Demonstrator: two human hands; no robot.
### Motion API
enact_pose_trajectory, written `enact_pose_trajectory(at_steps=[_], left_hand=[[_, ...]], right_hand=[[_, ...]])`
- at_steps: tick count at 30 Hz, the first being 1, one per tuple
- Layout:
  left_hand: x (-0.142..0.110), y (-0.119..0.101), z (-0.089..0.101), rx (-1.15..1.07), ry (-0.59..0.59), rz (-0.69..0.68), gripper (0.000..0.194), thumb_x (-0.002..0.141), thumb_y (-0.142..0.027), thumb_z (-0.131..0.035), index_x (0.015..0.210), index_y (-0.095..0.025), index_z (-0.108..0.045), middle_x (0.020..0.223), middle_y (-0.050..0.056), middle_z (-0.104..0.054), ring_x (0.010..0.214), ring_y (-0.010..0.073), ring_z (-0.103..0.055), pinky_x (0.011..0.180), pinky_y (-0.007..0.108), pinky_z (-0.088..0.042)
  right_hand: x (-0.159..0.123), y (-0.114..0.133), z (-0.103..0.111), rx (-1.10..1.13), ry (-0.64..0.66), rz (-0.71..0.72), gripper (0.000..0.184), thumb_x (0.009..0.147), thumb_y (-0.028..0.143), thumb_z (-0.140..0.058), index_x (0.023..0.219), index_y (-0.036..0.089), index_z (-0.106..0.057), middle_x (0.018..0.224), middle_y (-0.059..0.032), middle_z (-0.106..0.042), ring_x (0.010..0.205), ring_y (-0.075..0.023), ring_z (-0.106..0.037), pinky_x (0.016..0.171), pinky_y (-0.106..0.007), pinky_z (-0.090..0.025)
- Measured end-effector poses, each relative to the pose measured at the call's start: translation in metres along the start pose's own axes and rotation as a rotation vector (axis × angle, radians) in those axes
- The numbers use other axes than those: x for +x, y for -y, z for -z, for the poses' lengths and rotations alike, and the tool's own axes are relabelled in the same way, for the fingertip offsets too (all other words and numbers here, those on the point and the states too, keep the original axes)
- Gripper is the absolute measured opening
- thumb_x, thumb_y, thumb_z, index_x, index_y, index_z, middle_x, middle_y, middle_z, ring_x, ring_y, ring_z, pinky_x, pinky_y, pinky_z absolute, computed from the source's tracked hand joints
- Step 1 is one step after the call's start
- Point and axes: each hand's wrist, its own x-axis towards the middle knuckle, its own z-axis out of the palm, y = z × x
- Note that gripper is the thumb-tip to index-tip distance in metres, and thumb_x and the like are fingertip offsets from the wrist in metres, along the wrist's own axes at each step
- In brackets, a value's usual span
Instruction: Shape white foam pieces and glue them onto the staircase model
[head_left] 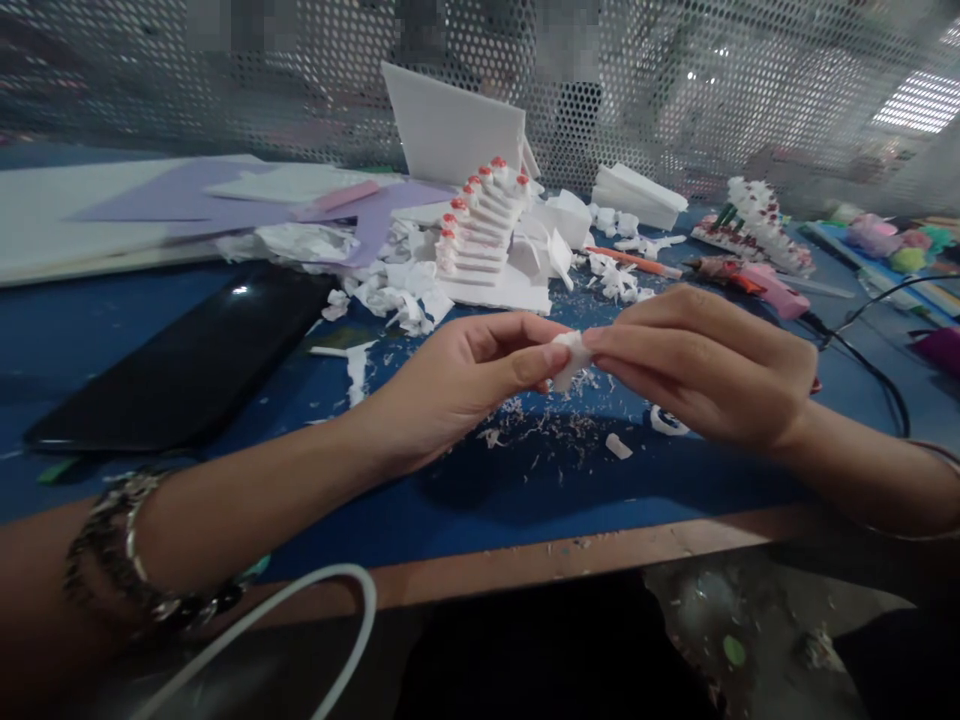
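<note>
Between the fingertips of my left hand [480,375] and my right hand [705,365] is a small white piece of foam or paper [571,358]. Both hands pinch it from opposite sides, above the blue table [480,510]. White shavings [536,425] and a small white scrap [619,446] lie below. Just behind my hands stands a small white staircase model [480,245] with red-topped posts along its edge. My fingers partly cover the held piece, so its full shape is hidden.
A black phone [187,360] lies at the left, near crumpled white scraps [405,295]. White boards [52,220] and purple sheets [187,200] are behind it. An orange pen-like tool [634,262], a pink glue gun [772,288] with a black cord, and a flowered model [754,230] are on the right.
</note>
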Motion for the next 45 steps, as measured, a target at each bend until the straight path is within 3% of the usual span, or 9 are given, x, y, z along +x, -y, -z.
enact_pose_trajectory(at_steps=[9, 14, 20, 29, 32, 37, 40, 45], left_hand=[[0.000, 0.000, 0.000, -0.013, 0.009, -0.035, 0.005, 0.073, -0.023, -0.061, 0.075, -0.019, -0.064, 0.068, -0.003, -0.058, 0.064, 0.0067, -0.051, 0.063, 0.018, -0.042], [0.000, 0.000, 0.000, -0.049, 0.032, -0.042, 0.007, 0.073, -0.025, -0.062, 0.075, -0.019, -0.064, 0.070, -0.003, -0.058, 0.066, 0.0071, -0.051, 0.063, 0.018, -0.042], [0.000, -0.002, -0.002, -0.020, 0.007, -0.012, 0.007, 0.072, -0.024, -0.062, 0.071, -0.017, -0.064, 0.063, -0.003, -0.056, 0.060, 0.0070, -0.049, 0.061, 0.019, -0.041], [0.000, 0.000, 0.000, -0.039, 0.043, -0.006, 0.005, 0.071, -0.023, -0.065, 0.072, -0.018, -0.065, 0.066, -0.004, -0.059, 0.064, 0.0065, -0.051, 0.063, 0.017, -0.041], [0.001, 0.001, 0.001, -0.007, 0.045, -0.028, 0.006, 0.072, -0.023, -0.065, 0.076, -0.019, -0.066, 0.067, -0.004, -0.060, 0.064, 0.0064, -0.052, 0.063, 0.017, -0.041], [0.000, 0.001, 0.002, 0.035, 0.068, -0.096, 0.006, 0.073, -0.022, -0.064, 0.078, -0.021, -0.067, 0.069, -0.004, -0.062, 0.066, 0.0067, -0.054, 0.066, 0.017, -0.043], [0.000, 0.001, 0.001, 0.088, 0.022, -0.104, 0.008, 0.073, -0.023, -0.063, 0.079, -0.021, -0.067, 0.068, -0.004, -0.064, 0.066, 0.0090, -0.057, 0.067, 0.020, -0.045], [-0.001, -0.001, -0.003, 0.111, -0.001, -0.087, 0.012, 0.073, -0.022, -0.063, 0.083, -0.024, -0.068, 0.078, -0.005, -0.068, 0.076, 0.0091, -0.060, 0.070, 0.017, -0.045]], right_hand=[[0.012, 0.011, -0.001, 0.329, 0.003, -0.317, 0.008, 0.076, 0.017, -0.058, 0.082, 0.020, -0.063, 0.079, 0.0000, -0.061, 0.067, -0.0079, -0.057, 0.062, -0.020, -0.049], [0.010, 0.010, 0.000, 0.218, 0.008, -0.254, 0.010, 0.079, 0.021, -0.056, 0.086, 0.020, -0.063, 0.081, -0.0005, -0.062, 0.071, -0.0098, -0.058, 0.067, -0.025, -0.049], [0.007, 0.008, 0.004, 0.033, 0.011, -0.101, 0.013, 0.081, 0.016, -0.053, 0.089, 0.020, -0.062, 0.082, -0.0010, -0.063, 0.072, -0.0080, -0.058, 0.067, -0.022, -0.049], [0.000, 0.006, 0.003, -0.056, 0.044, -0.005, 0.015, 0.083, 0.015, -0.049, 0.095, 0.017, -0.059, 0.087, -0.0019, -0.060, 0.079, -0.0095, -0.056, 0.072, -0.023, -0.048], [0.004, 0.008, 0.002, -0.042, 0.038, -0.041, 0.011, 0.084, 0.015, -0.048, 0.091, 0.016, -0.057, 0.084, -0.0022, -0.059, 0.077, -0.0098, -0.055, 0.072, -0.024, -0.047], [0.011, 0.009, -0.002, 0.164, 0.070, -0.223, 0.007, 0.084, 0.017, -0.047, 0.080, 0.016, -0.053, 0.077, -0.0014, -0.057, 0.070, -0.0080, -0.052, 0.066, -0.022, -0.045], [0.012, 0.009, -0.003, 0.225, 0.105, -0.305, 0.007, 0.084, 0.019, -0.047, 0.079, 0.017, -0.051, 0.074, -0.0002, -0.056, 0.067, -0.0073, -0.051, 0.061, -0.020, -0.043], [0.012, 0.010, -0.003, 0.251, 0.084, -0.343, 0.011, 0.083, 0.023, -0.049, 0.075, 0.016, -0.050, 0.072, 0.0002, -0.056, 0.062, -0.0063, -0.049, 0.057, -0.019, -0.041]])
